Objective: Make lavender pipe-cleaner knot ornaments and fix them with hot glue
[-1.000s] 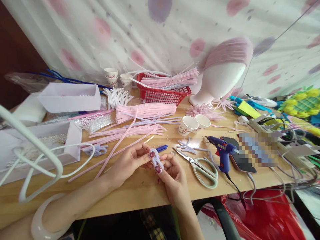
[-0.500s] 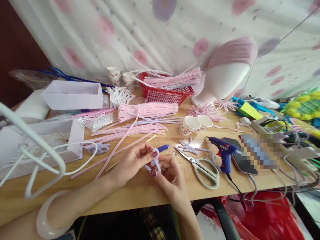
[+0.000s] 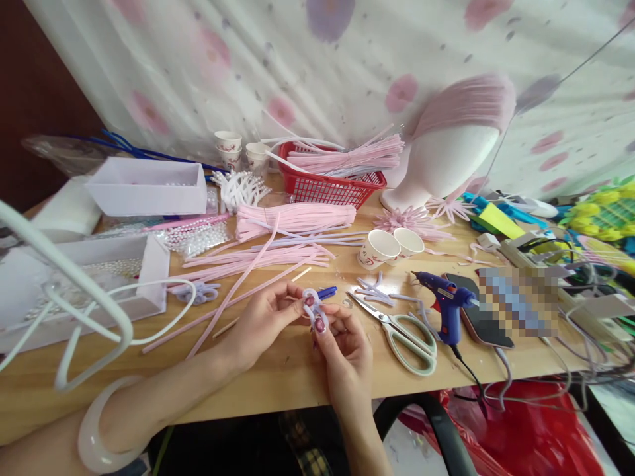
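Both my hands meet over the front of the wooden table (image 3: 278, 387). My left hand (image 3: 262, 319) and my right hand (image 3: 347, 344) pinch a small lilac pipe-cleaner loop (image 3: 313, 305) between thumbs and fingertips, just above the tabletop. A blue pen (image 3: 327, 291) lies right behind the loop. Long pink pipe cleaners (image 3: 268, 258) lie spread behind my left hand. A pale bangle (image 3: 94, 430) sits on my left wrist.
Mint-handled scissors (image 3: 404, 330), a blue glue gun (image 3: 444, 301) and a phone (image 3: 479, 311) lie right of my hands. Two paper cups (image 3: 389, 246), a red basket (image 3: 330, 182), a mannequin head (image 3: 441, 155) and white boxes (image 3: 146, 188) stand further back. Cables crowd the right edge.
My fingers have worked the lilac loop, lifting it slightly and shifting it a little right. My right thumb has moved up onto it. The view has drifted slightly.
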`<state>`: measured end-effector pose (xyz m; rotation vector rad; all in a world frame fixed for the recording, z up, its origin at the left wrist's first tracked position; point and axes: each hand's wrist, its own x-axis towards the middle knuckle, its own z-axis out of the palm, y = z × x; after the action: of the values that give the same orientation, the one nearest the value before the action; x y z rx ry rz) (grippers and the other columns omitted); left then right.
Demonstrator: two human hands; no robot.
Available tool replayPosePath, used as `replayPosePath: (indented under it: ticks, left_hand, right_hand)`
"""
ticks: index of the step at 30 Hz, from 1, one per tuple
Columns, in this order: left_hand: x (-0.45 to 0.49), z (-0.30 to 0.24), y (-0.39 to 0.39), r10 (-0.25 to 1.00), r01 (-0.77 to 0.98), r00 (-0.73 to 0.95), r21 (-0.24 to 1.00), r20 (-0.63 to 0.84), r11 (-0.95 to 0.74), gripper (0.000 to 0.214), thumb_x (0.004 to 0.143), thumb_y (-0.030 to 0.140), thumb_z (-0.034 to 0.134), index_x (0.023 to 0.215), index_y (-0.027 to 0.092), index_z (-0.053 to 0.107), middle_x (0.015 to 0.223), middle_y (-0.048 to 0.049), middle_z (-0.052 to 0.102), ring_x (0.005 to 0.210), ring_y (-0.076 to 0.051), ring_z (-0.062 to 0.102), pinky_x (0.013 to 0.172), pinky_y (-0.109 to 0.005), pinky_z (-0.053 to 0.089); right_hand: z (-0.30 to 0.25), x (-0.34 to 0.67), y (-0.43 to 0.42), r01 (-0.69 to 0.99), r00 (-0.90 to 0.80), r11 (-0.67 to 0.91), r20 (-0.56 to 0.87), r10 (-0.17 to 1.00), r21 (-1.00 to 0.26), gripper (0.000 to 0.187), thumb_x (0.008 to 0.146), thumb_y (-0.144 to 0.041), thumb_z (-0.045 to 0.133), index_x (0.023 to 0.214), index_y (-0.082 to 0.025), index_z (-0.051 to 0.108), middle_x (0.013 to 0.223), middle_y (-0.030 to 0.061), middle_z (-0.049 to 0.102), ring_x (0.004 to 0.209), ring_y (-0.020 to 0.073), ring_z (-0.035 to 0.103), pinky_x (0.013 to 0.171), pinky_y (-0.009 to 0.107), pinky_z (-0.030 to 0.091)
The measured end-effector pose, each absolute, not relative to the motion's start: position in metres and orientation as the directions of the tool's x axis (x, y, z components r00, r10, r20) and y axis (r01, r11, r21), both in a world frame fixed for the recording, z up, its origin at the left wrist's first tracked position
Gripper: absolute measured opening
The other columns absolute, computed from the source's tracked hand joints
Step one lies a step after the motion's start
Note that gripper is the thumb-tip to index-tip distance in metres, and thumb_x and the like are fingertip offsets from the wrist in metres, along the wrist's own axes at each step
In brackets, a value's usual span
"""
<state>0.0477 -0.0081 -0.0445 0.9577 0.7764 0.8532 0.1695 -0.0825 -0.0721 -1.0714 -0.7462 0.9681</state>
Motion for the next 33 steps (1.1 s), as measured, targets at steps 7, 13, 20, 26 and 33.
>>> replayPosePath:
  ticks: [7,13,20,26,33]
  left_hand:
    - [0.047,-0.045,-0.007,0.876,-0.279,0.449,0.903,-0.177,0.326,0.04,0.066,0.046,0.091,0.076,0.016,0.065,0.073,0.001,0.07,0.071,-0.014,0.065,0.07,-0.026,0.055]
    - [0.047,-0.042,-0.009,0.894,-0.219,0.406,0.93,-0.188,0.295,0.035,0.066,0.037,0.092,0.072,0.016,0.066,0.067,0.0015,0.069,0.064,-0.013,0.062,0.064,-0.026,0.053]
    - [0.046,-0.045,-0.008,0.878,-0.285,0.433,0.893,-0.203,0.347,0.029,0.068,0.036,0.091,0.079,0.016,0.072,0.073,-0.0006,0.074,0.066,-0.016,0.067,0.07,-0.03,0.058]
    - [0.045,-0.046,-0.007,0.867,-0.342,0.454,0.857,-0.207,0.384,0.03,0.068,0.039,0.091,0.078,0.016,0.074,0.07,0.0013,0.074,0.066,-0.013,0.066,0.069,-0.026,0.057]
    - [0.042,-0.044,-0.008,0.853,-0.328,0.496,0.875,-0.162,0.357,0.024,0.071,0.026,0.089,0.088,0.017,0.073,0.079,-0.0002,0.078,0.077,-0.015,0.071,0.075,-0.026,0.057]
  right_hand:
    - [-0.07,0.173,-0.084,0.005,0.357,0.216,0.203,0.912,-0.976,0.005,0.089,-0.027,0.074,0.093,-0.025,0.076,0.083,0.0022,0.074,0.071,0.0167,0.064,0.068,0.028,0.051]
    - [-0.064,0.173,-0.081,0.344,0.355,0.25,0.372,0.858,-0.905,0.01,0.085,-0.015,0.072,0.08,-0.024,0.071,0.071,-0.0007,0.069,0.06,0.0144,0.054,0.059,0.027,0.044]
    - [-0.057,0.172,-0.079,0.161,0.427,0.139,0.196,0.883,-0.977,0.007,0.084,-0.023,0.073,0.081,-0.022,0.067,0.073,0.0003,0.068,0.062,0.0147,0.06,0.061,0.028,0.051]
    - [-0.059,0.17,-0.077,0.035,0.446,0.15,0.15,0.882,-0.988,0.019,0.081,-0.029,0.079,0.095,-0.022,0.068,0.072,-0.0007,0.068,0.064,0.0142,0.064,0.062,0.026,0.052]
    - [-0.058,0.176,-0.076,-0.003,0.407,0.12,0.109,0.907,-0.993,0.014,0.084,-0.031,0.078,0.091,-0.02,0.072,0.077,0.0027,0.074,0.068,0.0152,0.066,0.065,0.027,0.053]
